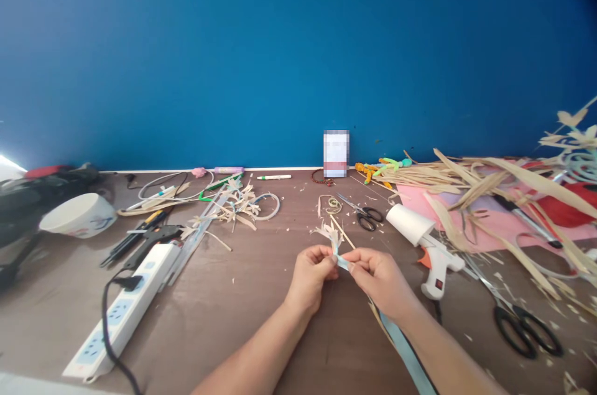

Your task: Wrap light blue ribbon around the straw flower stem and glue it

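Left hand pinches the stem of a straw tuft while right hand pinches a ribbon against it, just above the table. Both seem light and limp. The dry tuft likely snaps, so the bound stem is the safest hold.

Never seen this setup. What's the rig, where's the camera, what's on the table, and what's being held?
No machine here: a person works with two bare hands, filmed by one camera on their head, looking forward and down. The left hand pinches a small tuft of pale dried straw strips; the right hand pinches a light blue ribbon that meets the tuft and trails back under the forearm. Both grips are closed. On the brown table lie a white glue gun with orange trigger, a white paper cup on its side, black-handled scissors, a white power strip and a white bowl.
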The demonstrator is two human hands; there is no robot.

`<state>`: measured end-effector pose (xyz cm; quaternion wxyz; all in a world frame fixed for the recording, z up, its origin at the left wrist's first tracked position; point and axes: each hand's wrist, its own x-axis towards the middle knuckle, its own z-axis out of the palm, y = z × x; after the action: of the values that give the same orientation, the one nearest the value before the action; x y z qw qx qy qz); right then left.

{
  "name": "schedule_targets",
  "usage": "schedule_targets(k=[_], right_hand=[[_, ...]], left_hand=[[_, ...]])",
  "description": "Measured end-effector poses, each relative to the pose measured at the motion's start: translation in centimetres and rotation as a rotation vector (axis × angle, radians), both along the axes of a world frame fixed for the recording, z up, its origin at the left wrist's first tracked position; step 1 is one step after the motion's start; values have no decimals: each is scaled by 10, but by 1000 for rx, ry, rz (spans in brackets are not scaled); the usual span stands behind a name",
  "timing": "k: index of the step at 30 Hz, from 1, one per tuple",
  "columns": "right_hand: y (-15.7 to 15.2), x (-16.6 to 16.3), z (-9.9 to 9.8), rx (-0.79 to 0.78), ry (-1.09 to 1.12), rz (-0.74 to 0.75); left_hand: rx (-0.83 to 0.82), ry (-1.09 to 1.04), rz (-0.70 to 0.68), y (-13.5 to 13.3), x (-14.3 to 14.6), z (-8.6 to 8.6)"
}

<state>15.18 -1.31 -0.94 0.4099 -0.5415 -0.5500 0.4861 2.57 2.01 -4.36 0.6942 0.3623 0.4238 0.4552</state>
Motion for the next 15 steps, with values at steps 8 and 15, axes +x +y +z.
schedule_targets(k=[8, 15], right_hand=[[-1, -1, -4, 30, -8, 5], [-1, -1, -4, 4, 32, 8]], left_hand=[[-22, -22, 12, 0, -2, -1], [-12, 6, 11, 0, -2, -2]])
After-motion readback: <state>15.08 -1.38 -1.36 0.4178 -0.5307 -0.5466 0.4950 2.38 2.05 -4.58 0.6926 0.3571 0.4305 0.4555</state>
